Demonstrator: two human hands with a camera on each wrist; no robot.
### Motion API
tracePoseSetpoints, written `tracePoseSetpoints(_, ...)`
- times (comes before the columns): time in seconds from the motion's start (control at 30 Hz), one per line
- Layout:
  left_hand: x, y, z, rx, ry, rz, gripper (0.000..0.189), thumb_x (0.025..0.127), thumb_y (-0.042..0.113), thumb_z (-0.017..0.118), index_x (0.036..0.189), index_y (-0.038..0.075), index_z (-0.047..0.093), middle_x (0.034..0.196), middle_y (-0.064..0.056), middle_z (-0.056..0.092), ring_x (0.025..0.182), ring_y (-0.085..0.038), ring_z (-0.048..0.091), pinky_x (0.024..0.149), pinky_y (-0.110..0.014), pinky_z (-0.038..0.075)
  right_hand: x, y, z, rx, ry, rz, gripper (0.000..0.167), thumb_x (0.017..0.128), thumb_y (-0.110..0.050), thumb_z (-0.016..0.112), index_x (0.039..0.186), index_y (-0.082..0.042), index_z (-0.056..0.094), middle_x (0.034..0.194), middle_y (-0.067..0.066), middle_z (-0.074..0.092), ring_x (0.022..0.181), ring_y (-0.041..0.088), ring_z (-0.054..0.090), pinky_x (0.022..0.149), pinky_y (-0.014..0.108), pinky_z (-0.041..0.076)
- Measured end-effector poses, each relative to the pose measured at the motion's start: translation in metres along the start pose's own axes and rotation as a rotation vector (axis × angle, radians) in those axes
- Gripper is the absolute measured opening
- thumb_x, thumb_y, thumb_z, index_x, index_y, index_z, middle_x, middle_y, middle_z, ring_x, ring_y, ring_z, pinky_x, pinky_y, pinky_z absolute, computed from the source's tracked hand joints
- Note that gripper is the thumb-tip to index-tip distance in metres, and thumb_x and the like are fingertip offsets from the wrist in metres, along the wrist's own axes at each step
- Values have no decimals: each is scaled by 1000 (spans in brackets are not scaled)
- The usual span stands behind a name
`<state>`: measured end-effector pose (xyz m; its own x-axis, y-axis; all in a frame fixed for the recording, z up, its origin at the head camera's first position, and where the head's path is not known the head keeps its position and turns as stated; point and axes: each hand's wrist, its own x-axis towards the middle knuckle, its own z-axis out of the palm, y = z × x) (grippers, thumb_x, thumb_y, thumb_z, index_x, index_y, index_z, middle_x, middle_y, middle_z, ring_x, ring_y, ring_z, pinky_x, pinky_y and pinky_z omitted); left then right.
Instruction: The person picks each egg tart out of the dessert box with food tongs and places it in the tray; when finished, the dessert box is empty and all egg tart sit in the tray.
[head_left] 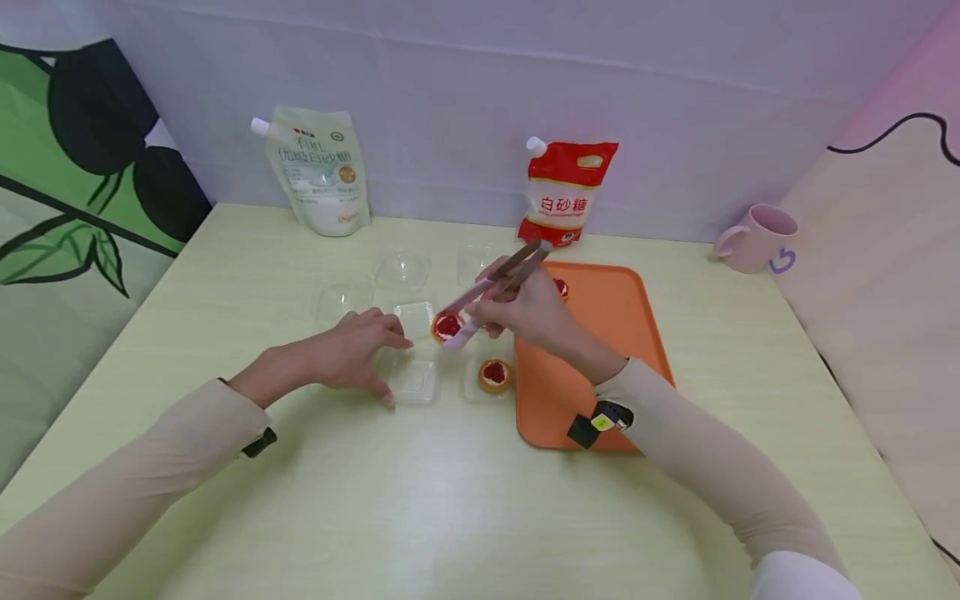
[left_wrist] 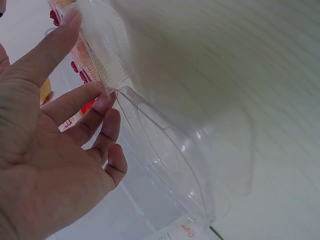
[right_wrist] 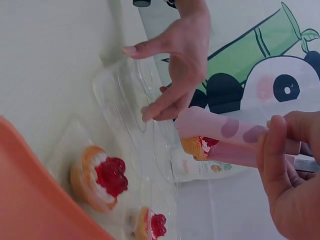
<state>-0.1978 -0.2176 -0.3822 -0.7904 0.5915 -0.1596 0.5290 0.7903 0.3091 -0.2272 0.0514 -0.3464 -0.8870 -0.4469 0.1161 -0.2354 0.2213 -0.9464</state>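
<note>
My right hand (head_left: pixel 525 304) holds metal food tongs (head_left: pixel 517 271) with pink tips. Between the tips is a small tart (head_left: pixel 447 326) with red fruit and white cream, raised above the boxes. My left hand (head_left: pixel 352 350) grips the near clear plastic box (head_left: pixel 414 382) at its side, thumb and forefinger spread across it, as the left wrist view shows at the box's edge (left_wrist: pixel 107 50). To the right, a second tart (head_left: pixel 496 376) sits in another clear box base. In the right wrist view a further tart (right_wrist: pixel 151 225) appears beyond it.
An orange tray (head_left: pixel 592 367) lies under my right forearm, with a tart (head_left: pixel 561 289) near its far edge. Open clear lids (head_left: pixel 402 271) stand farther back. Against the wall are a white pouch (head_left: pixel 318 171), a red-and-white sugar pouch (head_left: pixel 566 192) and a pink mug (head_left: pixel 761 239).
</note>
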Motion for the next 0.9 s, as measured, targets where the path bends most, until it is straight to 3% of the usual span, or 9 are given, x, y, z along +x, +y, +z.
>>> tracePoseSetpoints(0.27, -1, -1, 1, -6, 5, 11, 76, 67, 35, 92, 129, 0, 66, 120, -12, 61, 113, -32, 50, 86, -46, 37, 8, 8, -41, -33, 157, 102, 32, 89, -10, 75, 114, -3, 56, 93, 16, 73, 62, 21, 69, 63, 29, 59)
tracePoseSetpoints(0.47, -2, -2, 1, 3, 10, 15, 76, 68, 36, 91, 129, 0, 65, 120, -12, 61, 112, -32, 51, 87, -46, 37, 12, 19, -68, -64, 290, 108, 32, 89, -11, 75, 110, -4, 53, 96, 16, 71, 64, 17, 68, 65, 24, 58)
tracePoseSetpoints(0.7, -2, 0, 1, -3, 6, 8, 77, 68, 37, 91, 130, 0, 64, 119, -11, 60, 112, -32, 50, 87, -46, 36, 14, 32, -104, -90, 380, 124, 39, 93, -13, 70, 125, -8, 49, 119, 20, 66, 71, 13, 70, 66, 25, 58)
tracePoseSetpoints(0.9, -3, 0, 1, -5, 7, 1, 78, 68, 38, 91, 131, 0, 64, 119, -11, 60, 111, -31, 49, 88, -46, 36, 12, 44, -134, -116, 456, 210, 33, 92, -13, 71, 118, -5, 52, 98, 6, 68, 70, 13, 71, 65, 22, 57)
